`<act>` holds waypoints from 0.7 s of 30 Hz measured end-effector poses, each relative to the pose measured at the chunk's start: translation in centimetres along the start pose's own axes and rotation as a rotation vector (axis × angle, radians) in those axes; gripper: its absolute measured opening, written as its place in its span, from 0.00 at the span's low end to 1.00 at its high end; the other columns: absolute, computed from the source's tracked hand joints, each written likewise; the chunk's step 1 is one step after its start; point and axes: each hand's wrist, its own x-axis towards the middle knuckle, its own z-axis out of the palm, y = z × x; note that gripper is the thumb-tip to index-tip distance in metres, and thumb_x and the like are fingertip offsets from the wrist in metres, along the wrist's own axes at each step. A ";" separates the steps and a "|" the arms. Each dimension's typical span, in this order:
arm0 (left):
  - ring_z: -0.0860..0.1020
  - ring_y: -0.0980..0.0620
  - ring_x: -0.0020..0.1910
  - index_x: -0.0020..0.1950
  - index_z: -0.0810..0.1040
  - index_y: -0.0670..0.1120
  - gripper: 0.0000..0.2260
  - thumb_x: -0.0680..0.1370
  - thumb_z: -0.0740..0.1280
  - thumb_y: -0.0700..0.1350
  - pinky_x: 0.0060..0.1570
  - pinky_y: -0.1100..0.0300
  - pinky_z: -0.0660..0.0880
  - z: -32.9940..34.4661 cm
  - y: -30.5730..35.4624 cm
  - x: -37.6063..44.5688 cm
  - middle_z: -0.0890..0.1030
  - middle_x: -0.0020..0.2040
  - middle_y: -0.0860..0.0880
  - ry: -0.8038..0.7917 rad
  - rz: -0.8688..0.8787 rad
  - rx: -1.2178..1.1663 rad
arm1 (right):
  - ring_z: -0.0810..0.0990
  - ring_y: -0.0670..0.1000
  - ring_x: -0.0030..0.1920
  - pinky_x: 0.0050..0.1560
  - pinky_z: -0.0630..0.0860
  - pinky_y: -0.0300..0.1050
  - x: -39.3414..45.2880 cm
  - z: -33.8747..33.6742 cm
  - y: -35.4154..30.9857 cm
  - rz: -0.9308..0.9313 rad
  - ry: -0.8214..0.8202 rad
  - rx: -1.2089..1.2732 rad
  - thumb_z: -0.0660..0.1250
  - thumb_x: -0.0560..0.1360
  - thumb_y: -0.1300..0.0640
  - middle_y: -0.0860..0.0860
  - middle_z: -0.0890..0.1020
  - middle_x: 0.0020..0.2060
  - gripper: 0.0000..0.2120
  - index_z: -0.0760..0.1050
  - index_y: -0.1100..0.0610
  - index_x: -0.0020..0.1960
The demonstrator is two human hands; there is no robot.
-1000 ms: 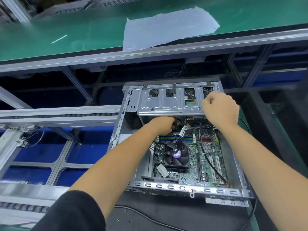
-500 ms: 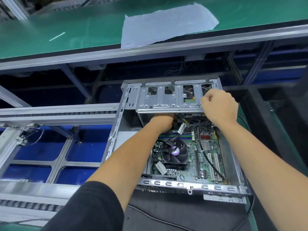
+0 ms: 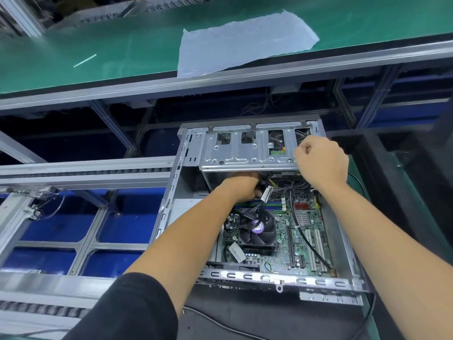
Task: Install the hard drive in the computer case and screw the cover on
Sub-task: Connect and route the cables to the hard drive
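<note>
The right hand (image 3: 321, 163) curls over the silver metal drive cage (image 3: 247, 153) edge, gripping it; the left hand (image 3: 242, 186) reaches beneath it (fingers hidden, grip unclear), inside the open grey computer case (image 3: 282, 278).

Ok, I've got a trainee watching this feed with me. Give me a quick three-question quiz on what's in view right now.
1. True or false: the side cover is already on the computer case.
2. Which hand reaches in under the metal drive cage? A) left hand B) right hand C) neither
3. Fill in: the black round part on the motherboard, with a purple label at its hub, is the CPU ____.

Key: 1. False, the case is open and the motherboard shows. 2. A, the left hand goes in beneath the cage among the cables; the right hand rests curled at the cage's right end. 3. Fan.
</note>
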 end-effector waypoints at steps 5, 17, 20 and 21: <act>0.72 0.45 0.39 0.56 0.73 0.39 0.10 0.75 0.61 0.35 0.37 0.53 0.72 0.4 0.3 0.1 0.78 0.48 0.42 0.090 0.029 0.127 | 0.74 0.54 0.33 0.31 0.61 0.42 0.1 0.1 0.1 0.003 0.007 -0.006 0.60 0.77 0.56 0.50 0.79 0.32 0.10 0.78 0.54 0.41; 0.71 0.46 0.38 0.60 0.70 0.39 0.12 0.79 0.60 0.44 0.38 0.54 0.71 0.8 -0.1 0.9 0.78 0.46 0.43 0.097 0.051 0.120 | 0.75 0.55 0.33 0.31 0.62 0.42 0.0 -0.1 0.0 0.009 0.000 0.003 0.60 0.77 0.57 0.51 0.81 0.33 0.10 0.78 0.54 0.41; 0.72 0.46 0.38 0.57 0.73 0.40 0.09 0.79 0.61 0.41 0.40 0.53 0.74 0.9 -0.1 1.0 0.79 0.47 0.42 0.098 0.064 0.174 | 0.74 0.55 0.33 0.31 0.61 0.43 0.0 -0.1 -0.1 0.016 -0.004 0.003 0.60 0.76 0.57 0.51 0.80 0.33 0.10 0.78 0.54 0.41; 0.72 0.46 0.38 0.57 0.73 0.39 0.09 0.79 0.60 0.42 0.39 0.55 0.72 0.8 -0.2 1.0 0.79 0.48 0.42 0.106 0.080 0.196 | 0.74 0.54 0.33 0.31 0.61 0.43 0.0 -0.1 -0.1 0.017 -0.003 0.005 0.60 0.76 0.57 0.51 0.80 0.32 0.10 0.78 0.54 0.41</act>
